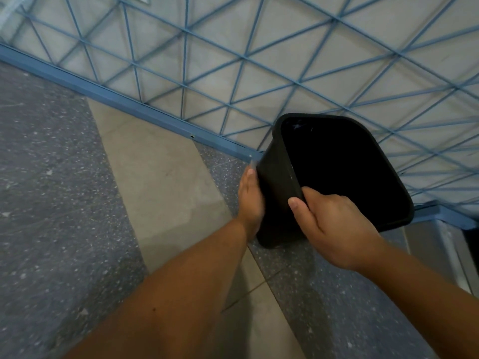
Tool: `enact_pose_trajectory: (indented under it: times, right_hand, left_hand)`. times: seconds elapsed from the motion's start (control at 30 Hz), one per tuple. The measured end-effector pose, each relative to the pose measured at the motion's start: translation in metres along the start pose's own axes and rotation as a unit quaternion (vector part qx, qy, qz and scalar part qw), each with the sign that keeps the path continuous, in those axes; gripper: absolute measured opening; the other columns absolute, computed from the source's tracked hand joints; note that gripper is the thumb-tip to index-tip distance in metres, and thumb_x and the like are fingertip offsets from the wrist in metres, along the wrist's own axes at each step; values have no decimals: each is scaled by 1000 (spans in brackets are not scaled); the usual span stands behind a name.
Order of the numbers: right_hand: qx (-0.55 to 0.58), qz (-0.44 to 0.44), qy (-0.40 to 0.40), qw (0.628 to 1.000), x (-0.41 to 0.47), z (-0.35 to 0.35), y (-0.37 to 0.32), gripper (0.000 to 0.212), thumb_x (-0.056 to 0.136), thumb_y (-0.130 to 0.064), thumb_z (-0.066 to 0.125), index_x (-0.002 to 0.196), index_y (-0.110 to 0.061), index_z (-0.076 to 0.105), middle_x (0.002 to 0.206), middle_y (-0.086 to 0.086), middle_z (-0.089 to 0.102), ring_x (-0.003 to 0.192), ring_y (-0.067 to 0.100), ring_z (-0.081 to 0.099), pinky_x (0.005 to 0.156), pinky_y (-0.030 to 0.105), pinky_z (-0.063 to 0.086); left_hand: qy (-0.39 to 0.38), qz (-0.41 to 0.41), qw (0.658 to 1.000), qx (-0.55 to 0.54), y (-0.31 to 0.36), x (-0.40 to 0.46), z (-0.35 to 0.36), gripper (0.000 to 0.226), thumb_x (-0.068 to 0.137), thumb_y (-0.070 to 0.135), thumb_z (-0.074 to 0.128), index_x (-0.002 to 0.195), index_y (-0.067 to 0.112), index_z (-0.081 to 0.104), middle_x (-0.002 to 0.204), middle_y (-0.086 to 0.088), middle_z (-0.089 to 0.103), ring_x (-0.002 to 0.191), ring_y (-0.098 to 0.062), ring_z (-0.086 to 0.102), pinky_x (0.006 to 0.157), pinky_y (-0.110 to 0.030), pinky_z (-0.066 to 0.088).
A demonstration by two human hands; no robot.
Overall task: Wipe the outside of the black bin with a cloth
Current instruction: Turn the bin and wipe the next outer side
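**Inspector A:** The black bin is held off the floor, right of centre in the head view. It is tilted, with its open mouth turned toward the camera. The interior reads as uniform black; no contents can be made out.

**Inspector B:** Confirmed. How is the right hand placed?

**Inspector A:** The near rim is gripped by it. The thumb is laid along the outside of the rim, and the fingers are curled over the edge into the bin, where they are hidden.

**Inspector B:** And the left hand?

**Inspector A:** It is laid flat against the bin's outer left wall, fingers straight and held together, pointing up along the wall. The palm side is turned to the bin and cannot be seen. Whether a cloth is held under it cannot be told.

**Inspector B:** Noted. Surroundings?

**Inspector A:** A floor of speckled grey slabs is recorded, crossed by paler beige tiles. A blue metal grille of crossed bars is seen beyond the bin, set in a blue frame whose bottom rail runs diagonally across the view. A pale surface is visible through the bars. At the lower right edge, a metallic grey object is partly in view; its nature cannot be determined.
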State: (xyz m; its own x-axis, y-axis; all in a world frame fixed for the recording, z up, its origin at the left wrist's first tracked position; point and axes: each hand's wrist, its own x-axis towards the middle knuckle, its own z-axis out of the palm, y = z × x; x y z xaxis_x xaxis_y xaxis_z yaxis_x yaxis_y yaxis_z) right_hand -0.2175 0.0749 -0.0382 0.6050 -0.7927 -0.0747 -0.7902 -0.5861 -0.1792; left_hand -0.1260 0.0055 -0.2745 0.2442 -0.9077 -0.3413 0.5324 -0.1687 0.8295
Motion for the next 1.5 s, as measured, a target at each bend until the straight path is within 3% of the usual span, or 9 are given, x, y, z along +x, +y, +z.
enact_pose_trajectory:
  times: [0.33,0.5,0.63,0.73,0.83,0.93,1.17,1.33,1.5]
  right_hand:
    - [8,36,-2,999,0,-3,-7,35,91,-52,21,69,-29,35,60,-1,49,57,21,52,58,42,45]
    - [3,50,4,999,1,-2,-8,37,94,-50,24,69,-25,38,59,-1,48,57,22,52,58,41,45]
    - [-4,63,-2,998,1,-2,-10,37,98,-45,25,69,-25,38,58,-1,49,53,17,49,56,37,41]
    - [-7,75,-11,997,1,-4,-13,37,100,-43,26,71,-24,39,60,1,51,55,18,52,58,37,43]
    - [-12,76,-14,997,1,-5,-13,37,100,-44,25,75,-22,42,65,2,54,61,23,56,62,41,48]
    - [-9,62,-13,998,1,-6,-12,38,97,-47,24,80,-21,46,68,3,58,64,26,59,65,43,49]
    - [7,50,-11,999,1,-5,-10,38,94,-48,23,76,-23,44,62,-1,53,57,19,55,59,42,48]
    - [10,60,-5,998,3,-5,-9,38,95,-48,25,73,-23,43,60,1,52,54,19,53,57,44,48]
    - [5,74,-7,997,4,-6,-13,36,99,-44,28,69,-26,37,60,0,51,56,20,53,57,39,45]
  left_hand:
    - [56,-42,997,17,-25,-34,-4,95,80,95,31,156,39,42,166,-3,45,156,-25,40,129,-57,31]
    - [69,-55,989,116,28,-118,11,58,114,48,26,161,19,43,161,-9,52,151,-28,47,125,-49,39]
    - [129,-85,980,128,39,-154,-6,52,113,42,39,127,5,74,115,-14,75,117,-26,68,100,-34,51]
    - [216,-40,974,48,66,-162,-4,44,113,38,43,95,15,76,87,-2,69,88,-15,65,84,-29,50]
    - [170,64,983,15,99,-151,19,42,114,33,42,143,13,64,145,-6,66,139,-16,59,120,-33,45]
    - [111,137,983,45,121,-124,41,46,115,28,41,159,12,45,169,-2,40,160,-12,32,133,-33,25]
    - [53,100,990,82,68,-58,21,95,93,79,24,164,17,38,172,-7,36,163,-22,26,135,-51,19]
    - [40,14,986,163,28,-76,0,68,111,53,19,169,18,23,177,-4,23,166,-17,15,136,-47,15]
    - [43,-45,982,180,22,-118,-5,62,113,51,25,166,18,33,171,-4,38,161,-23,32,132,-46,29]
